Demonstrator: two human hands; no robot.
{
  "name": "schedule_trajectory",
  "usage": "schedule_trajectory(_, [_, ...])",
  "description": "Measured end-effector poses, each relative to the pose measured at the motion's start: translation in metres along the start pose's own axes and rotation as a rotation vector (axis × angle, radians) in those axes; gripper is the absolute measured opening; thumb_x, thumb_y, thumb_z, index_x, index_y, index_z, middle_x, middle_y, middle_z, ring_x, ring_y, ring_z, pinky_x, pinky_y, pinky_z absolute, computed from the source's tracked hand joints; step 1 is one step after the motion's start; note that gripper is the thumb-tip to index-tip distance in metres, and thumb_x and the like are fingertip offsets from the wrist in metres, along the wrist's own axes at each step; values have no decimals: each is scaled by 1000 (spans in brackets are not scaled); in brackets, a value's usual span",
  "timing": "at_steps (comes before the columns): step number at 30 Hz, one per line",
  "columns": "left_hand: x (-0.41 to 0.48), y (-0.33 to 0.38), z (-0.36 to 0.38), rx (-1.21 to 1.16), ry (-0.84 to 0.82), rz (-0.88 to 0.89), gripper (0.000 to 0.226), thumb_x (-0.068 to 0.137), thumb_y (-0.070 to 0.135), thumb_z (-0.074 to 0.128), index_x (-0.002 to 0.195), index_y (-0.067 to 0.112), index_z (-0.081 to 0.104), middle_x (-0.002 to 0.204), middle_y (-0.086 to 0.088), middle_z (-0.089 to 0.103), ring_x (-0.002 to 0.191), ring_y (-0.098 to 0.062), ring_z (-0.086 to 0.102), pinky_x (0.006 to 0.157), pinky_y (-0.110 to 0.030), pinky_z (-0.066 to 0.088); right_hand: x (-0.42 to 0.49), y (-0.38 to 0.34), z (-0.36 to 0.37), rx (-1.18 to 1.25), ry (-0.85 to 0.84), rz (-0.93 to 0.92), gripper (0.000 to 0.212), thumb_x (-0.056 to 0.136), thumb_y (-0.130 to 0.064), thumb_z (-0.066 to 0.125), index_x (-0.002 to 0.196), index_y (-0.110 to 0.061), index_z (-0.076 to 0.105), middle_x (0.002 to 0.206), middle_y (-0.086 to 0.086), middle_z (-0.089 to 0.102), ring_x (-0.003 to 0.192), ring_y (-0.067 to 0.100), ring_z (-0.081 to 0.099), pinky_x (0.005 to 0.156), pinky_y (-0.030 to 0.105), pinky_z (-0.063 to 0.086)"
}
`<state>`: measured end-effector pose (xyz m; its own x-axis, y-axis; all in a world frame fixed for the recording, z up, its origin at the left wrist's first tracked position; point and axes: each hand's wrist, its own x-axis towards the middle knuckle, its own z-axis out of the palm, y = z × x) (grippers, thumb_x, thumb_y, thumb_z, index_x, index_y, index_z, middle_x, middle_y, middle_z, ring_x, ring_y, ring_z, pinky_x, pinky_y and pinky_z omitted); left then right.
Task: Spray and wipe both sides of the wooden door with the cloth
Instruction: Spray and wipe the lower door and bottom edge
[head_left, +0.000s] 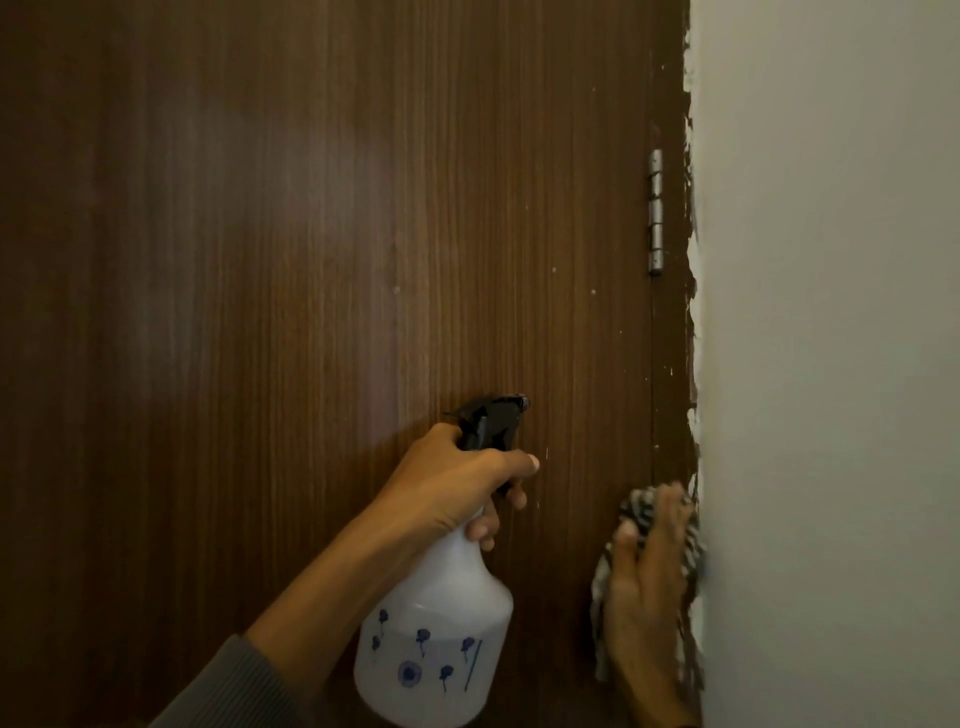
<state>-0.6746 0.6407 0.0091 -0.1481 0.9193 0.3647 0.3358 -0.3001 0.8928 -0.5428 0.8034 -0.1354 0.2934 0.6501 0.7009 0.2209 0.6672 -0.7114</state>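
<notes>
Left sleeve — grey, fine ribbed knit, close-fitting

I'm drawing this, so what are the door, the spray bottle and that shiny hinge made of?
The door looks like dark brown wood or wood veneer: fine vertical grain, with a soft sheen. The spray bottle looks plastic: milky, half see-through body with blue printed flowers and a black matte head. The hinge seems metal: silvery and shiny.

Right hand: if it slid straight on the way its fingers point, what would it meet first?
Probably the metal hinge. The right hand presses the cloth flat near the door edge, fingers pointing up; only bare wood lies between.
</notes>
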Motion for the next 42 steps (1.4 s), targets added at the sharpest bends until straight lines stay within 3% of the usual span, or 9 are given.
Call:
schedule_trajectory(6, [0,-1,1,-7,11,-10,26,93,19,71,109,-1,62,79,-11,72,34,-11,42,45,-27,48,-29,-20,5,-132,-347,-409,68,96,-58,25,149,-59,-17,162,-33,-16,152,-3,-12,118,40,4])
schedule_trajectory(9, [1,-1,1,-2,8,-11,24,94,18,70,107,-1,63,80,-12,72,34,-11,42,45,-27,48,-10,-4,0,-107,-237,-408,64,98,-65,27,153,-59,-7,168,-20,-3,152,-6,-5,120,49,12])
schedule_trajectory(15, [4,-3,0,9,2,17,18,93,17,70,101,2,65,79,-12,73,34,-12,42,44,-28,49,61,-57,12,8,0,-219,63,102,-51,26,159,-35,5,168,-16,3,155,5,-3,123,62,10])
schedule_trajectory(19, [7,-4,0,-1,7,19,23,92,17,71,105,0,65,79,-15,73,33,-13,42,45,-28,49,36,-84,24,-38,-100,-499,62,106,-40,34,162,-24,12,170,-9,7,157,13,1,122,56,17])
schedule_trajectory(23, [7,-4,1,10,30,9,26,92,18,72,106,-3,65,89,-32,69,33,-15,42,45,-28,47,1,-41,17,-151,-224,-707,60,106,-45,30,162,-29,13,169,-11,11,157,16,9,119,47,18])
schedule_trajectory(26, [7,-4,1,-11,17,6,23,93,16,71,108,0,63,79,-15,73,34,-13,41,44,-27,48,8,-10,3,-103,-118,-498,63,103,-48,33,160,-40,7,168,-17,9,156,8,7,119,45,20])
schedule_trajectory(30, [7,-3,1,-12,-2,16,19,93,15,71,107,5,64,76,-11,73,34,-13,43,44,-28,48,34,-4,-4,18,28,-208,62,100,-60,26,156,-45,6,168,-17,9,155,3,4,126,50,13])
schedule_trajectory(37, [7,-5,-1,-7,-1,13,21,93,17,71,104,-1,66,78,-12,72,34,-13,44,44,-28,48,-23,31,0,-13,3,-109,62,98,-60,27,155,-46,6,161,-30,5,154,2,6,125,29,4])
schedule_trajectory(42, [7,-5,-1,-2,-4,6,18,92,17,71,99,1,65,76,-11,72,34,-12,44,44,-28,48,-29,6,9,28,45,35,61,101,-52,26,156,-38,6,166,-19,0,154,3,-3,127,49,6])
